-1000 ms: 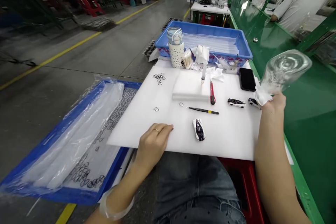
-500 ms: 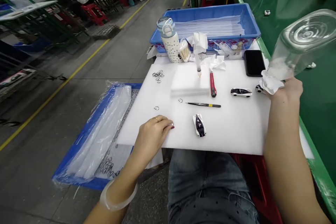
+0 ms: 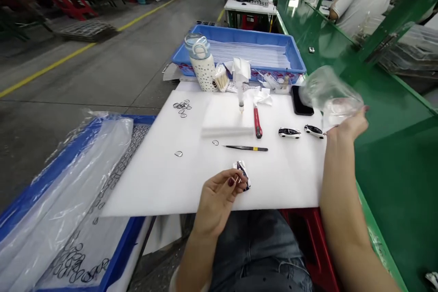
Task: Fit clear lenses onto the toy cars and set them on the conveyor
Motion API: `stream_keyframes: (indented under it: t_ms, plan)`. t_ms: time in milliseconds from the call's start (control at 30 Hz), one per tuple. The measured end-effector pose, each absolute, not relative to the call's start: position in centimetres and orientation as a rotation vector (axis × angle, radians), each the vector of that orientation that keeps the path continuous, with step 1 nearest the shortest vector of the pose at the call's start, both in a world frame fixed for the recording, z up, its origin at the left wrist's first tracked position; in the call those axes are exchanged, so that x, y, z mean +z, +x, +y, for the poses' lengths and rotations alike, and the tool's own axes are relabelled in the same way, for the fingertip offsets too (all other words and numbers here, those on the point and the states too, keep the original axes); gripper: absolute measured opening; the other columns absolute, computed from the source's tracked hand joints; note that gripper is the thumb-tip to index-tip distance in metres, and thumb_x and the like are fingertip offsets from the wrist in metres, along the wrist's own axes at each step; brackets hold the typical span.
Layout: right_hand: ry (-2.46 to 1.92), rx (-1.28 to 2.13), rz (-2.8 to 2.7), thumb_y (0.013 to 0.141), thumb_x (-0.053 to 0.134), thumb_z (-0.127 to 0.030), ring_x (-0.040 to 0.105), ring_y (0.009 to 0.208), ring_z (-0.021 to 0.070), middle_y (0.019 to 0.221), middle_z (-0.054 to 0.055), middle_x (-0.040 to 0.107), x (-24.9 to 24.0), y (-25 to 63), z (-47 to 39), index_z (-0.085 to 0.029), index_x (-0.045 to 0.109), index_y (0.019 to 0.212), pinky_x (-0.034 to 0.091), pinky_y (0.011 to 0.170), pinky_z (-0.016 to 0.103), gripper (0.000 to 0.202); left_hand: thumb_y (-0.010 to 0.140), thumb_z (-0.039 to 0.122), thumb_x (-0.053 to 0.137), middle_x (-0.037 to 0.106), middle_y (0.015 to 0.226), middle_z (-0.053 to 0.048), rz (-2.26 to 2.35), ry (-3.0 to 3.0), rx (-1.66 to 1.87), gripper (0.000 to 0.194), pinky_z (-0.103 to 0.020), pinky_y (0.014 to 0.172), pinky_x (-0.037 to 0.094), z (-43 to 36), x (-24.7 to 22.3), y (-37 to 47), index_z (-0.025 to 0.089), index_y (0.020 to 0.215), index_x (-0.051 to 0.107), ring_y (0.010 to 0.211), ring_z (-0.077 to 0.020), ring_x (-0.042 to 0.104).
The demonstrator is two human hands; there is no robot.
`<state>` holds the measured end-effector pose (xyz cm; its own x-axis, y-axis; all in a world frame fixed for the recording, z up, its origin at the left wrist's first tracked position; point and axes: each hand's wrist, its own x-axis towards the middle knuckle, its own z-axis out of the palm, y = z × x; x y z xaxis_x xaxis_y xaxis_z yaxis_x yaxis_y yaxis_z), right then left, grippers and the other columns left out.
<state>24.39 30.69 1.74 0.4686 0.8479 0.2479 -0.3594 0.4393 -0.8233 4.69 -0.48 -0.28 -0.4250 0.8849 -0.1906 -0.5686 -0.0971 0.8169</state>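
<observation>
My left hand (image 3: pixel 219 196) is closed in a pinch, palm turned up, just in front of a white-and-black toy car (image 3: pixel 247 181) that its fingers partly cover. Whatever small thing is between the fingertips cannot be made out. On the right, my right hand (image 3: pixel 351 127) grips a clear plastic bottle (image 3: pixel 316 86), blurred and tilted, with a white tissue (image 3: pixel 332 121) against it. Beside that hand stand two more toy cars, one nearer (image 3: pixel 314 131) and one further left (image 3: pixel 289 133). Black tweezers (image 3: pixel 244 148) lie behind the left hand.
White foam sheet (image 3: pixel 153 191) covers the table. On it are thin dark rings (image 3: pixel 182 106), a red utility knife (image 3: pixel 258 123), a syringe (image 3: pixel 241 100), a phone (image 3: pixel 301 100) and a dotted drinking bottle (image 3: pixel 201 66). Blue trays stand behind (image 3: pixel 297 54) and at left (image 3: pixel 116 278).
My left hand has lifted from the foam, turned palm up and moved right to the toy car. My right hand has swung the bottle, uncovering the far-right car. The view has shifted.
</observation>
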Motion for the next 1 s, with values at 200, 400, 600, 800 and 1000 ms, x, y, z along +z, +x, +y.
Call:
stream_keyframes:
  t_ms: [200, 400, 600, 800, 1000]
  plan:
    - [-0.575, 0.132, -1.601, 0.090, 0.064, -0.041, 0.058, 0.105, 0.0264, 0.108, 0.009, 0.064, 7.3, 19.7, 29.5, -0.026, 0.059, 0.096, 0.043, 0.102, 0.047, 0.017, 0.060, 0.036, 0.094, 0.072, 0.072, -0.003, 0.793, 0.177, 1.764, 0.029, -0.011, 0.066, 0.056, -0.8, -1.1, 5.1, 0.017, 0.075, 0.079, 0.065, -0.0066, 0.067]
    - [-0.745, 0.373, -1.731, 0.085, 0.067, -0.024, 0.059, 0.083, 0.0184, 0.083, 0.004, 0.068, 10.5, 16.6, 31.2, -0.028, 0.045, 0.072, 0.050, 0.089, 0.044, 0.027, 0.061, 0.038, 0.094, 0.071, 0.072, -0.002, 0.704, 0.129, 1.745, 0.030, -0.011, 0.066, 0.055, -1.1, -1.3, 4.6, 0.017, 0.076, 0.079, 0.065, -0.0058, 0.066]
    - [-0.412, 0.708, -1.662, 0.095, 0.056, -0.026, 0.042, 0.039, 0.0131, 0.051, -0.007, 0.037, 11.2, 16.8, 19.8, -0.027, 0.047, 0.069, 0.042, 0.041, 0.031, 0.028, 0.059, 0.039, 0.094, 0.073, 0.075, -0.002, 0.707, 0.156, 1.729, 0.031, -0.014, 0.067, 0.057, -1.0, -1.4, 4.5, 0.019, 0.078, 0.079, 0.067, -0.0079, 0.068]
    - [-0.178, 0.375, -2.315, 0.091, 0.063, -0.013, 0.066, 0.062, 0.0129, 0.085, 0.004, 0.071, 5.1, 16.9, 8.3, -0.024, 0.068, 0.098, 0.054, 0.050, 0.025, 0.014, 0.050, 0.035, 0.098, 0.074, 0.070, -0.001, 0.719, 0.067, 1.726, 0.031, -0.014, 0.064, 0.058, -0.9, -1.1, 4.6, 0.021, 0.070, 0.079, 0.062, -0.0083, 0.068]
    - [-0.152, 0.247, -2.391, 0.092, 0.058, -0.015, 0.056, 0.055, 0.0111, 0.080, 0.004, 0.066, 4.7, 17.1, 8.1, -0.019, 0.067, 0.092, 0.045, 0.045, 0.027, 0.010, 0.044, 0.034, 0.099, 0.074, 0.068, -0.001, 0.817, 0.039, 1.746, 0.034, -0.016, 0.061, 0.059, -1.1, -1.0, 5.0, 0.020, 0.067, 0.079, 0.060, -0.0095, 0.068]
